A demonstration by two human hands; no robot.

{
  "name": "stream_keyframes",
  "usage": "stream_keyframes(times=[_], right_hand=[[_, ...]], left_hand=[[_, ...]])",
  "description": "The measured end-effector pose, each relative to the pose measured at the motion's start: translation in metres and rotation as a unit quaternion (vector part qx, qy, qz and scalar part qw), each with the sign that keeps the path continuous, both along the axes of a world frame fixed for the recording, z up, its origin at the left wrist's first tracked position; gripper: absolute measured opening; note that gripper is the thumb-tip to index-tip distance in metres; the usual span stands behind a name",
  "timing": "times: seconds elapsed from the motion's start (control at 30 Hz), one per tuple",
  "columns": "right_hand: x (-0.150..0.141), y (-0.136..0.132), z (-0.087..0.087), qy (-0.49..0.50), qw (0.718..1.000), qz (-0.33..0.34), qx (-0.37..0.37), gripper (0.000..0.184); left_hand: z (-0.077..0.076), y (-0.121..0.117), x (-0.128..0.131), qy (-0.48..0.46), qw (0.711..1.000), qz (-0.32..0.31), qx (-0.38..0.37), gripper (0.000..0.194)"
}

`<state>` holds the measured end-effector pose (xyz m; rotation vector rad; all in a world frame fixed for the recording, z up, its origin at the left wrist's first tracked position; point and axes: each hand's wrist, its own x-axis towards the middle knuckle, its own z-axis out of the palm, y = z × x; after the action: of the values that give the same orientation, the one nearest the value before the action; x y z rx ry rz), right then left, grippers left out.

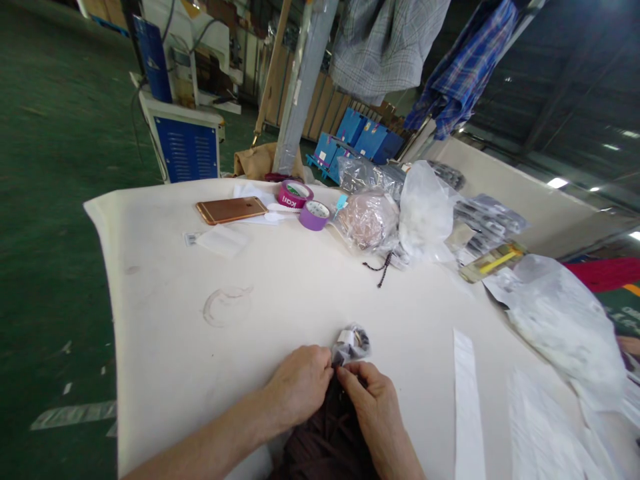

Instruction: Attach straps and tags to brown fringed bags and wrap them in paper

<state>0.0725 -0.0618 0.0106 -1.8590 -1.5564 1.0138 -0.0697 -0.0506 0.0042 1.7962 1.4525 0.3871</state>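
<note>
Dark brown cloth (327, 437), perhaps a garment, is bunched at the table's near edge and runs up between my hands. My left hand (303, 383) is closed at its narrow top end, fingers curled under and partly hidden. From the other side, my right hand (373, 400) pinches the same spot with thumb and forefinger. Just beyond the fingertips, a small clear plastic bag (351, 343) lies on the white table (170, 347). Something with a pale label and a dark ring shape is inside it; its kind is unclear. How bag and cloth join is hidden by my fingers.
Along the far edge lie a phone (231, 210), a magenta tape roll (295, 194), a purple tape roll (315, 215) and a plastic-wrapped bundle (367, 219). White plastic bags (560, 320) and a paper strip (467, 407) are on the right. Shirts (387, 50) hang above.
</note>
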Motion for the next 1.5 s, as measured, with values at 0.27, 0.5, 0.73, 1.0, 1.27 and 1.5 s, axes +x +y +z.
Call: stream_keyframes(times=[0.27, 0.5, 0.73, 1.0, 1.27, 1.5], right_hand=[[-0.005, 0.008, 0.011, -0.09, 0.994, 0.052, -0.018, 0.037], [-0.012, 0.007, 0.017, -0.186, 0.98, 0.067, -0.03, 0.027], [-0.011, 0.008, 0.024, -0.179, 0.979, 0.091, -0.042, 0.028], [-0.008, 0.007, 0.023, -0.15, 0.984, 0.091, -0.036, 0.029], [-0.007, 0.005, 0.022, -0.145, 0.985, 0.093, -0.024, 0.03], [-0.008, 0.004, 0.022, -0.141, 0.985, 0.095, -0.024, 0.027]], left_hand=[[0.002, -0.002, 0.003, 0.093, 0.995, -0.024, 0.037, 0.026], [0.006, -0.002, -0.011, 0.161, 0.985, -0.019, 0.065, 0.033], [0.007, 0.009, -0.029, 0.091, 0.989, 0.066, 0.094, 0.033], [0.002, 0.007, -0.019, 0.032, 0.994, -0.067, 0.085, 0.019], [0.004, 0.01, -0.017, 0.016, 0.997, -0.043, 0.059, 0.015], [0.002, 0.009, -0.013, -0.019, 0.997, -0.047, 0.058, 0.013]])
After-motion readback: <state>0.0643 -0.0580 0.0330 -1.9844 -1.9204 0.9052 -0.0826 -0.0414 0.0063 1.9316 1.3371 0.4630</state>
